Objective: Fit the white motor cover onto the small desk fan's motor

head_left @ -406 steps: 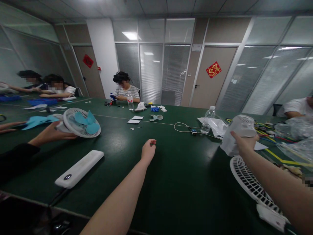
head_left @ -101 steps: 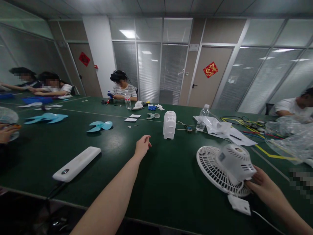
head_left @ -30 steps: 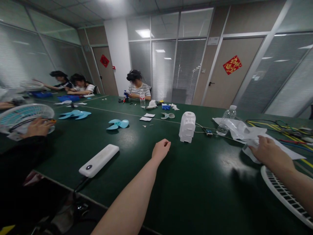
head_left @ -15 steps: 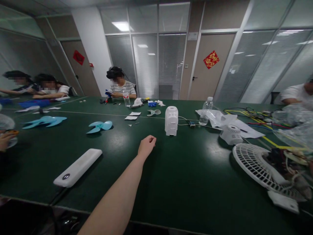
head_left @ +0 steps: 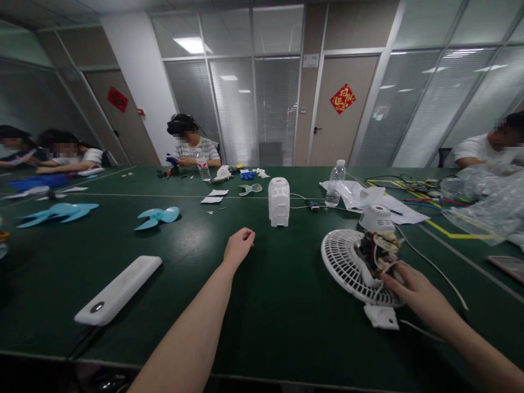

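My left hand (head_left: 239, 243) rests on the green table with its fingers curled in a loose fist, and nothing shows in it. At the right, my right hand (head_left: 409, 286) grips the exposed motor and wiring (head_left: 379, 251) fixed to a white fan grille (head_left: 341, 259). The grille is tilted, with a small white plate (head_left: 381, 317) at its lower edge and a cord trailing from it. Beyond my left hand stands a white vented plastic housing (head_left: 279, 202). Another white vented cover (head_left: 375, 218) lies just behind the grille.
A white power bank (head_left: 118, 292) with a cable lies at left. Blue fan blades (head_left: 158, 217) and more blue blades (head_left: 61, 213) lie farther off. A water bottle (head_left: 335, 183), plastic sheeting and wires are at back right. Several people sit around the table.
My right hand has come into view holding the motor. The fan grille has moved left, nearer the middle. My left hand stays curled on the table. The view has turned slightly right.
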Demonstrator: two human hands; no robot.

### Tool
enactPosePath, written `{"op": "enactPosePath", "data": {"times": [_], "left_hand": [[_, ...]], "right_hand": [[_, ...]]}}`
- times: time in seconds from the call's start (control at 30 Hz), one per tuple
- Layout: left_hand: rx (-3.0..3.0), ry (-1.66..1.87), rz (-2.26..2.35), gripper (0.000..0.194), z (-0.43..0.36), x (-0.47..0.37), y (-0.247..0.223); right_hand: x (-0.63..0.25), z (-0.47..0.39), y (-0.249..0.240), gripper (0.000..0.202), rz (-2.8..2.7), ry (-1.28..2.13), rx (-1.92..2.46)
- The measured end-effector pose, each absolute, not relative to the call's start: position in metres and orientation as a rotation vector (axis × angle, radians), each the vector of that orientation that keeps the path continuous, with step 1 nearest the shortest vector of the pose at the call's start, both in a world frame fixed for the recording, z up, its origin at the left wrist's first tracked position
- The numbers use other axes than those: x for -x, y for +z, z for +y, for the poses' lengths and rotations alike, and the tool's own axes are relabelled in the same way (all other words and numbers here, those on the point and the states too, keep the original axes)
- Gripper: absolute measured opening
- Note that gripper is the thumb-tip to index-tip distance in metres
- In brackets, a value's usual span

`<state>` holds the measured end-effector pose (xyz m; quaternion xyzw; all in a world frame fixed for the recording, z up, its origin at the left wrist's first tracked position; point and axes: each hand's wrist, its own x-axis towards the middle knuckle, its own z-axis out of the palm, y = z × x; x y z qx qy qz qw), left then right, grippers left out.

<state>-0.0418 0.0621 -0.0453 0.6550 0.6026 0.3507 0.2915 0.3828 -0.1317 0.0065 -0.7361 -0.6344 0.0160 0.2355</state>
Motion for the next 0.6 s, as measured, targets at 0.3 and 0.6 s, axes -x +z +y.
{"op": "enactPosePath", "data": {"times": [0.3, 0.6], "left_hand": [[-1.856, 0.897, 1.401, 0.031, 0.05, 0.031, -0.039], [-1.86, 1.036, 1.47, 0.034, 0.059, 0.034, -0.043]], "right_hand": [[-0.263, -0.088, 0.02, 0.066, -2.215, 0.248, 1.788], [-0.196, -0.064, 0.017, 0.068, -2.153, -0.09, 1.786]]}}
